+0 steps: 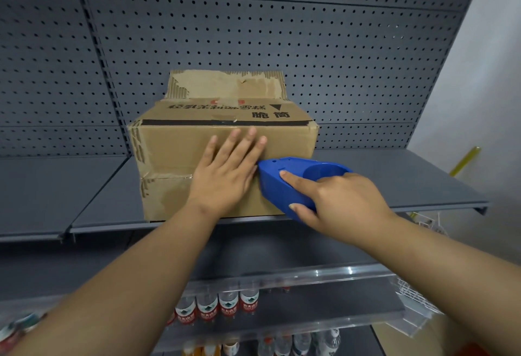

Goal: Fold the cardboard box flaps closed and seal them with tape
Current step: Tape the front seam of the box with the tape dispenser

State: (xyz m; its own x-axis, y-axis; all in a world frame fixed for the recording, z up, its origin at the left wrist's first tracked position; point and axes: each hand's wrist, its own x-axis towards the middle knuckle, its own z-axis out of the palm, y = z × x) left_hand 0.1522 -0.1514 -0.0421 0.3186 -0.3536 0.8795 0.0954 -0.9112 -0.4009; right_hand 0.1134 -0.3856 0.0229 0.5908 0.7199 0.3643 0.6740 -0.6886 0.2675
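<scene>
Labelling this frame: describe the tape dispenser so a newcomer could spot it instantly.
Start at the grey pegboard shelf and the cardboard box on it. At the box's front right corner, the right hand grips the tape dispenser, beside the flat left hand. It is the only bright blue thing there: a plastic wedge with a round hollow.

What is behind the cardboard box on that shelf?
Behind the box stands a grey pegboard wall, and one torn flap sticks up at the box's back edge. The wall right behind the box, and the box's inside, are hidden.
</scene>
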